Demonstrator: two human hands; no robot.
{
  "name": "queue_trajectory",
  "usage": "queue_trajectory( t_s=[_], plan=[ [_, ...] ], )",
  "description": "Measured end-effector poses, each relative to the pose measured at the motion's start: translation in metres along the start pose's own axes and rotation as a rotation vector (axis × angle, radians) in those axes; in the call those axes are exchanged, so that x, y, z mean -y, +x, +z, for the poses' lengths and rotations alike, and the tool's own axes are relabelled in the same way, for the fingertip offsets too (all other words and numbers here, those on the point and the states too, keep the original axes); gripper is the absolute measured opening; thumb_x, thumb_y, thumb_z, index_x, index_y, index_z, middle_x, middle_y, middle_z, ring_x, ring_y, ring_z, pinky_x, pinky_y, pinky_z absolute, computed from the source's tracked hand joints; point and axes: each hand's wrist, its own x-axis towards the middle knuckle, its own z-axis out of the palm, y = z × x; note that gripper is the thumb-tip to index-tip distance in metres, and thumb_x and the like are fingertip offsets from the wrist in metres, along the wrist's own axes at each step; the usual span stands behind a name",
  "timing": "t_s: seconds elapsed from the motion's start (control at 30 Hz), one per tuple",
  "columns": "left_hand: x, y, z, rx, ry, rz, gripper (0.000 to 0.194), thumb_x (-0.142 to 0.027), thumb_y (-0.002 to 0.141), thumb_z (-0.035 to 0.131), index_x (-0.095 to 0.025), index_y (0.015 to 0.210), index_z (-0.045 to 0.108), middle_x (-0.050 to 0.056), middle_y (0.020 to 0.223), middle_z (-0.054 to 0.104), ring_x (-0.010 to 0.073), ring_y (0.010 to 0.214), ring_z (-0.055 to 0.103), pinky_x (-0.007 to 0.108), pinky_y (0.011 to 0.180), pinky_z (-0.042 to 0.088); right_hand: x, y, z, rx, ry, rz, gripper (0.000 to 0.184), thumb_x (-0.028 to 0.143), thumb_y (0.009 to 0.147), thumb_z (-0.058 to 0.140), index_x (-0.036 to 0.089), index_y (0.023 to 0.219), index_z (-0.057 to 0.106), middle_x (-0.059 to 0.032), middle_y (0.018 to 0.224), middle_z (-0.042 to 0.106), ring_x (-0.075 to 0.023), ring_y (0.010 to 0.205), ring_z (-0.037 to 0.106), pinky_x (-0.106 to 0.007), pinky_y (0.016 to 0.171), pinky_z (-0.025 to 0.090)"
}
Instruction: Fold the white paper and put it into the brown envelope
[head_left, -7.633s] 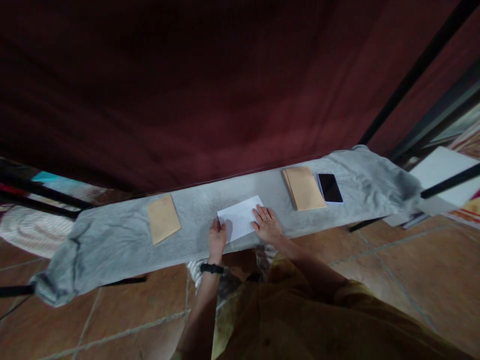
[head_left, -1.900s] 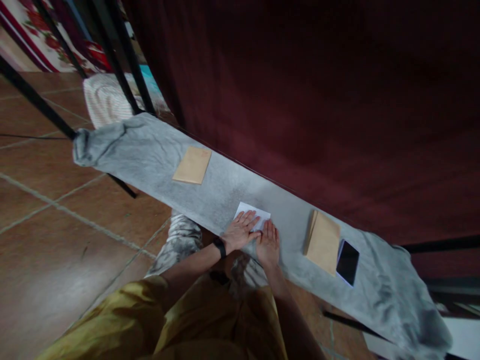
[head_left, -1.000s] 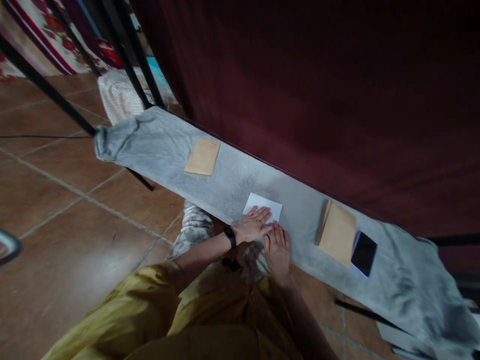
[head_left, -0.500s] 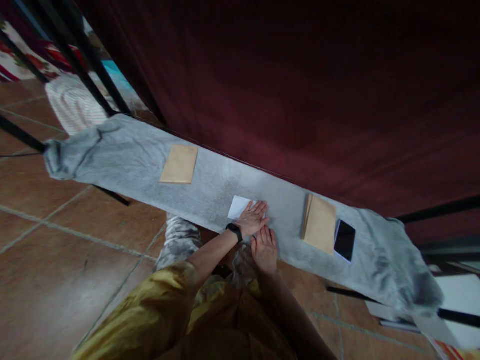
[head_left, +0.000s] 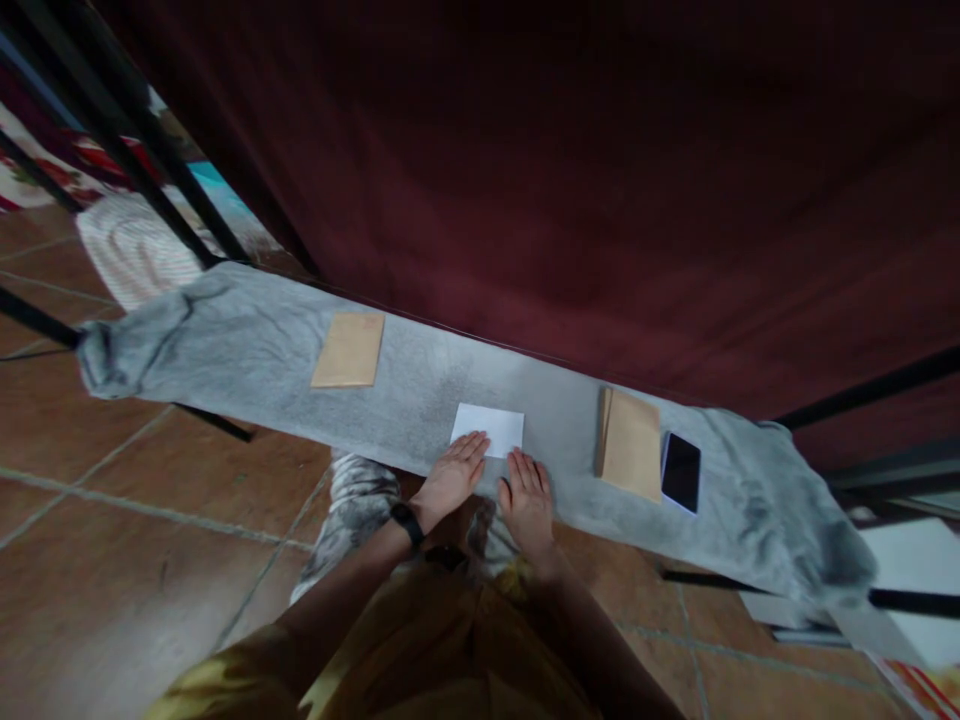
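A small folded white paper (head_left: 489, 429) lies on a long bench covered with grey cloth (head_left: 247, 340). My left hand (head_left: 452, 478), with a black band on its wrist, rests flat at the paper's near left corner, fingers stretched out. My right hand (head_left: 527, 497) lies flat just below the paper's near right edge, fingers together and extended. Neither hand holds anything.
A single tan envelope (head_left: 349, 349) lies to the left on the cloth. A stack of tan envelopes (head_left: 630, 443) and a black phone (head_left: 681, 471) lie to the right. A dark red curtain hangs behind. Black metal bars cross both sides above tiled floor.
My left hand slid off the top of the white paper toward its near edge, so the whole folded paper shows. The paper is smaller than 7.6 s ago. The camera swung about.
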Motion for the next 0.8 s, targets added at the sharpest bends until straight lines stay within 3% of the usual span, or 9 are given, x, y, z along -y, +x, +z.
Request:
queue_trajectory(
  t_s=[0.17, 0.33, 0.47, 0.6, 0.7, 0.8],
  plan=[
    [0.019, 0.006, -0.022, 0.101, 0.079, 0.048, 0.040, -0.018, 0.099, 0.039, -0.015, 0.135, 0.057, 0.014, 0.144, 0.058, 0.0210, 0.137, 0.051, 0.038, 0.114, 0.041, -0.006, 0.011, -0.004, 0.034, 0.043, 0.024, 0.044, 0.027, 0.101, 0.042, 0.013, 0.140, 0.055, -0.0121, 0.144, 0.058, -0.0249, 0.133, 0.050, -0.045, 0.117, 0.030],
    [0.016, 0.020, -0.040, 0.252, 0.234, 0.147, 0.048, 0.001, 0.090, 0.039, -0.015, 0.130, 0.059, 0.015, 0.143, 0.058, 0.0224, 0.133, 0.054, 0.037, 0.107, 0.045, -0.014, 0.027, -0.004, 0.070, 0.041, 0.039, 0.042, 0.027, 0.099, 0.046, 0.015, 0.137, 0.058, -0.0126, 0.142, 0.059, -0.0269, 0.134, 0.049, -0.048, 0.117, 0.029],
    [0.007, 0.025, -0.050, 0.212, 0.179, 0.089, 0.042, 0.001, 0.088, 0.044, -0.016, 0.121, 0.064, 0.014, 0.128, 0.067, 0.0243, 0.120, 0.063, 0.037, 0.097, 0.051, -0.018, 0.035, -0.006, 0.083, 0.128, 0.038, 0.040, 0.026, 0.096, 0.051, 0.016, 0.133, 0.061, -0.0129, 0.140, 0.060, -0.0280, 0.133, 0.050, -0.049, 0.118, 0.029],
    [0.007, 0.029, -0.069, 0.145, 0.120, 0.056, 0.030, -0.010, 0.095, 0.045, -0.019, 0.113, 0.067, 0.010, 0.108, 0.074, 0.0215, 0.100, 0.069, 0.033, 0.091, 0.051, -0.030, 0.046, -0.016, 0.040, 0.434, 0.096, 0.036, 0.026, 0.092, 0.054, 0.020, 0.125, 0.066, -0.0097, 0.130, 0.067, -0.0256, 0.123, 0.058, -0.046, 0.111, 0.040],
    [0.015, 0.036, -0.088, 0.050, -0.139, 0.006, 0.026, -0.026, 0.099, 0.046, -0.021, 0.106, 0.070, 0.006, 0.104, 0.075, 0.0188, 0.095, 0.069, 0.028, 0.086, 0.050, -0.042, 0.059, -0.025, 0.012, 0.595, 0.163, 0.030, 0.036, 0.093, 0.053, 0.022, 0.114, 0.068, -0.0068, 0.112, 0.074, -0.0229, 0.103, 0.067, -0.039, 0.094, 0.052],
    [0.028, 0.050, -0.094, -0.023, -0.483, -0.140, 0.025, -0.036, 0.093, 0.055, -0.021, 0.099, 0.074, 0.003, 0.094, 0.076, 0.0167, 0.084, 0.067, 0.025, 0.075, 0.050, -0.050, 0.072, -0.028, 0.023, 0.650, 0.238, 0.031, 0.045, 0.094, 0.050, 0.022, 0.099, 0.070, -0.0026, 0.090, 0.075, -0.0193, 0.080, 0.068, -0.030, 0.072, 0.055]
  ],
)
